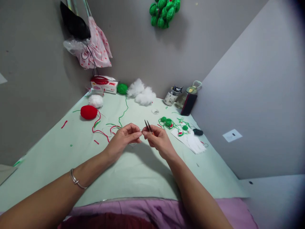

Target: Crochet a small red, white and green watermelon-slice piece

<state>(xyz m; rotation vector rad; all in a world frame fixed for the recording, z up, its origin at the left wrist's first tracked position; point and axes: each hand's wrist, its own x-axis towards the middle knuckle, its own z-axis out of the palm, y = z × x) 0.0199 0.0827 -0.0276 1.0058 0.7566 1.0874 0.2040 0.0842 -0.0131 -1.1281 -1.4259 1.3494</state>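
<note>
My left hand (127, 137) is closed in a pinch above the middle of the table, its thumb and forefinger pressed together. What it pinches is too small to make out. A bit of white thread shows just below it. Held in my right hand (158, 138) is a small pair of scissors (148, 126), with the dark blades pointing up and slightly apart; most of the handle is hidden by the fingers. The fingertips of both hands almost meet. Red yarn (101, 132) and green yarn (124, 111) trail on the table beyond my left hand.
A red yarn ball (88, 112), white yarn ball (95, 101), green yarn ball (122, 89) and white stuffing (144, 94) lie farther back. Small green crocheted pieces (168, 122) and white tissue (190, 141) lie at right, near a phone (189, 104), bottle (194, 89) and jar (171, 97).
</note>
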